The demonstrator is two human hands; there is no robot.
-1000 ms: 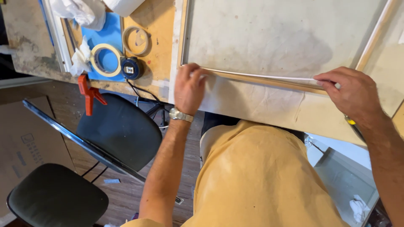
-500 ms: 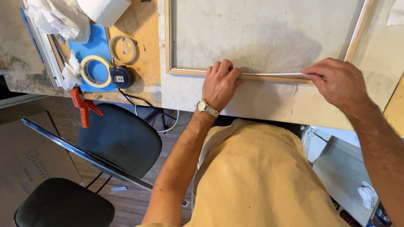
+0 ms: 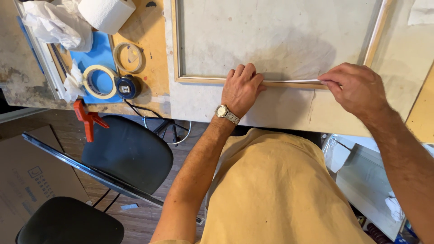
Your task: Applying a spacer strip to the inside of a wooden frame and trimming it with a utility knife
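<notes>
Head view gives me both hands on the bench. My left hand (image 3: 242, 88) lies flat, fingers together, pressing a thin white strip (image 3: 289, 82) down onto the lower rail of a wooden frame (image 3: 199, 80). My right hand (image 3: 357, 88) pinches the strip's free end between thumb and fingertips, holding it taut along the rail. I judge the strip light, limp and easily creased, best held at its end. Further left sit a tape roll (image 3: 99, 82), a paper towel roll (image 3: 107, 13) and an orange clamp (image 3: 88, 119).
</notes>
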